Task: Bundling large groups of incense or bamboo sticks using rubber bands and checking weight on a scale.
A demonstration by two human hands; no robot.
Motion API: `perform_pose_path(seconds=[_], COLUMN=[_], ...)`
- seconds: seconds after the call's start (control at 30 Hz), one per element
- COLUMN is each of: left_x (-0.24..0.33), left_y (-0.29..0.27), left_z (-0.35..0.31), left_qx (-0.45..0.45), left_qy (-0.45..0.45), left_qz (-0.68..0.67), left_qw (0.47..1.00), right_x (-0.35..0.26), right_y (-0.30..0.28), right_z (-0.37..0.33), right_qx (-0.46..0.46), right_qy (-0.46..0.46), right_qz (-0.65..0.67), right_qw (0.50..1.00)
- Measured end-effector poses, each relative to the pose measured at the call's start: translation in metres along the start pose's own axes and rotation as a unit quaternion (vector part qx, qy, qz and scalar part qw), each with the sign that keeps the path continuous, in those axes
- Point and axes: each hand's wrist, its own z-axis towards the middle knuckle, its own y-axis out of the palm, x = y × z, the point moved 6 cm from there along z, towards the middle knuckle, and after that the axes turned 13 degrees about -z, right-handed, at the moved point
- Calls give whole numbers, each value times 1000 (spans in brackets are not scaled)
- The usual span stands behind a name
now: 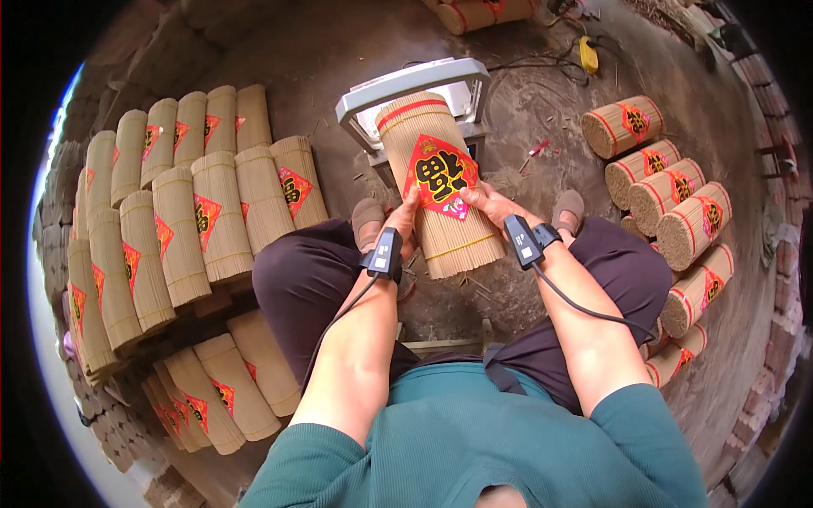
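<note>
Between my two hands is a thick bundle of thin tan sticks (pixel 406 140), tilted slightly, its top end leaning over the grey frame. A red diamond paper label (pixel 441 178) with black and gold lettering sits on its front, and a red band runs round its upper end. My left hand (pixel 405 222) grips the bundle's left side with the thumb on the front. On the right side, my right hand (pixel 495 207) holds it the same way, thumb near the label's edge. Most of the fingers are hidden behind the bundle. Below the upper end stands a grey-framed machine (pixel 412 82) with a white top.
At the left, several labelled bundles (pixel 180 237) stand packed in rows, with more (pixel 222 394) lower down. Bundles banded in red (pixel 622 127) lie stacked at the right. A yellow box (pixel 588 54) with dark cables and a small red object (pixel 539 148) lie on the floor.
</note>
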Motion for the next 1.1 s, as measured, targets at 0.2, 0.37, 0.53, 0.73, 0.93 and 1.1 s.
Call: perform_pose_path(seconds=[0.2,0.37,0.53,0.73,0.93,1.1], left_x=[-5,-2,-4,-4,-9,-6], left_y=[6,8,1,-6,-14,-11], left_z=[-11,-15,-12,-6,1,-4], left_qx=[-37,-27,21,45,66,55], left_qy=[40,28,50,89,135,157], left_qz=[-14,-18,-16,33,35,49], left_qw=[998,999,998,994,988,985], right_x=[19,16,10,10,23,19], right_y=[-7,-4,2,3,-4,2], right_z=[11,13,10,10,20,15], right_qx=[45,60,36,103,131,121], right_qy=[-7,-1,-2,-11,-41,-49], right_qz=[-26,-33,11,-57,-82,-88], right_qw=[999,998,999,993,987,988])
